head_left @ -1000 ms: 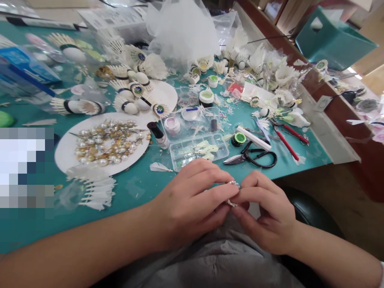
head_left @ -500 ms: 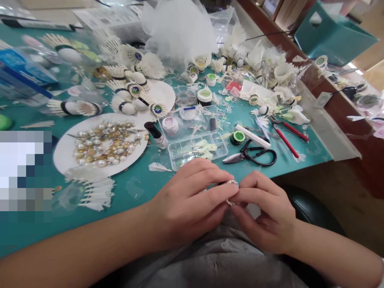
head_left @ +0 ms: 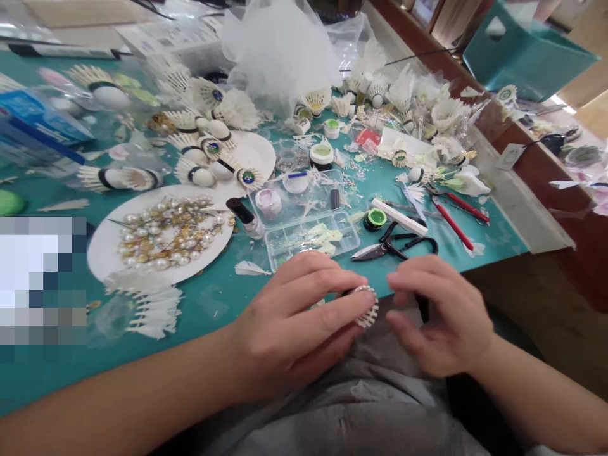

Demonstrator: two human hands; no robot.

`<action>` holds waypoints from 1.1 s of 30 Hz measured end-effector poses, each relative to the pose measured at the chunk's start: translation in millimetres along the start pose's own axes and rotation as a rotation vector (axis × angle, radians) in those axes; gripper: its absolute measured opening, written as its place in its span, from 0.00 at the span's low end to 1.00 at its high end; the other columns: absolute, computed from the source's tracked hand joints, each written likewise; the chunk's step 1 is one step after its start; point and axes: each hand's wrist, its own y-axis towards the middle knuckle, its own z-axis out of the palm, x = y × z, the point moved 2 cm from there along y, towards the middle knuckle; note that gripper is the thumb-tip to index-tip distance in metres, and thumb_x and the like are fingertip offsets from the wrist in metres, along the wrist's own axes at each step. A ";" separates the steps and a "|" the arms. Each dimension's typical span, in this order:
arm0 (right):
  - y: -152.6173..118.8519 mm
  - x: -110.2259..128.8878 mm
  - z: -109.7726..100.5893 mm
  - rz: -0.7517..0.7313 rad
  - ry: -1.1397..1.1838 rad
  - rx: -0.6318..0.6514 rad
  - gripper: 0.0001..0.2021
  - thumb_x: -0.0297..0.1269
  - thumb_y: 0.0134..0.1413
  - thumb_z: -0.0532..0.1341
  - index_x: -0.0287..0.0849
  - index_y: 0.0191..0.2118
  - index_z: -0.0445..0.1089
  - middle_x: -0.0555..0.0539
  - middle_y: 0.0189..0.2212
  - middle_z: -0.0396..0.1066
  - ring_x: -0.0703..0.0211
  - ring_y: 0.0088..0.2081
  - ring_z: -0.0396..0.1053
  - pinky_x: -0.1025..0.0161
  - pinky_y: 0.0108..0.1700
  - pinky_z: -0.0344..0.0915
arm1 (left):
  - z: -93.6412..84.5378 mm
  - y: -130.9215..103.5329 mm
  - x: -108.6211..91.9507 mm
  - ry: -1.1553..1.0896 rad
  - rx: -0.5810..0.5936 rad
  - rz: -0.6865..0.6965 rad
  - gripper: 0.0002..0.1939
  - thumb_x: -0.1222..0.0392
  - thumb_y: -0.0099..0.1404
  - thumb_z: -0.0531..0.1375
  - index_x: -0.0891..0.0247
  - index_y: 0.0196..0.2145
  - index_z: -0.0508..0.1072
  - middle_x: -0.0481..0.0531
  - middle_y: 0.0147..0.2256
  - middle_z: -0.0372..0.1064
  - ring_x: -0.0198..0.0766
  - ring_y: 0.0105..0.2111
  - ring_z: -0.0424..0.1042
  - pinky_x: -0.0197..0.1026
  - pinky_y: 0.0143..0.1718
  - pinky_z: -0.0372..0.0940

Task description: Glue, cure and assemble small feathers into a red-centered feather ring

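Note:
My left hand [head_left: 304, 323] is wrapped round a shuttlecock base [head_left: 368, 308], whose ring of cut white quill ends shows past the fingertips. The rest of it is hidden in the hand. Just to the right, my right hand [head_left: 437, 316] is apart from it, thumb and fingers spread with nothing between them. Beyond the hands lie black-handled scissors [head_left: 403, 246], a clear compartment box [head_left: 311, 237] with pale green pieces, and an open green pot [head_left: 376, 218].
At left, a white plate [head_left: 102, 244] bears pearl and gold beads. Several shuttlecocks [head_left: 202, 174] lie behind it. Red-handled pliers [head_left: 451, 221] rest at the right, and a teal basket [head_left: 527, 57] stands at the upper right.
My right hand has let go of the shuttlecock base and moved right, its fingers opening. More of the quill ring now shows at my left hand.

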 end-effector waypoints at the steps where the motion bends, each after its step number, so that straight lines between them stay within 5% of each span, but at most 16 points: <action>1: 1.6 -8.7 -6.4 -0.015 -0.081 -0.028 0.19 0.28 0.56 0.63 0.43 0.54 0.68 0.46 0.35 0.73 0.57 0.33 0.71 0.59 0.36 0.72 | -0.1 0.3 -0.2 0.004 0.010 -0.004 0.12 0.70 0.68 0.62 0.67 0.49 0.74 0.58 0.45 0.78 0.41 0.44 0.75 0.49 0.51 0.72; 4: 4.8 -46.1 -28.5 0.098 -0.380 -0.080 0.13 0.29 0.59 0.63 0.44 0.49 0.72 0.44 0.39 0.74 0.55 0.34 0.72 0.56 0.40 0.72 | -0.3 0.3 -0.2 0.009 0.010 -0.001 0.12 0.70 0.69 0.61 0.66 0.49 0.74 0.57 0.45 0.79 0.41 0.44 0.75 0.50 0.52 0.72; 8: 0.9 -95.5 -47.5 0.382 -0.538 0.153 0.12 0.40 0.64 0.59 0.40 0.47 0.73 0.38 0.44 0.76 0.45 0.46 0.75 0.49 0.50 0.71 | -0.9 -1.6 0.6 0.014 0.013 0.001 0.14 0.71 0.68 0.61 0.65 0.50 0.73 0.57 0.46 0.78 0.41 0.44 0.75 0.50 0.54 0.70; 10: -2.0 -106.6 -51.4 0.436 -0.546 0.163 0.14 0.42 0.65 0.58 0.40 0.48 0.73 0.37 0.46 0.76 0.44 0.49 0.74 0.48 0.52 0.71 | -1.9 -2.4 0.3 0.014 0.012 0.012 0.14 0.71 0.68 0.61 0.64 0.50 0.73 0.56 0.46 0.78 0.41 0.44 0.74 0.51 0.55 0.69; 24: -2.9 -105.4 -66.5 0.373 -0.587 0.030 0.12 0.37 0.63 0.56 0.41 0.47 0.73 0.37 0.48 0.74 0.43 0.52 0.73 0.47 0.56 0.69 | -1.1 -3.0 -3.1 0.014 -0.010 -0.038 0.16 0.74 0.66 0.60 0.63 0.50 0.73 0.54 0.46 0.77 0.41 0.48 0.72 0.51 0.57 0.66; 33: -29.7 -138.0 -73.6 0.697 -0.788 0.316 0.25 0.50 0.62 0.57 0.38 0.57 0.70 0.30 0.52 0.70 0.34 0.53 0.70 0.39 0.56 0.66 | -8.0 5.6 -2.9 0.128 -0.081 -0.051 0.14 0.74 0.65 0.61 0.61 0.47 0.73 0.54 0.41 0.79 0.41 0.42 0.76 0.49 0.50 0.71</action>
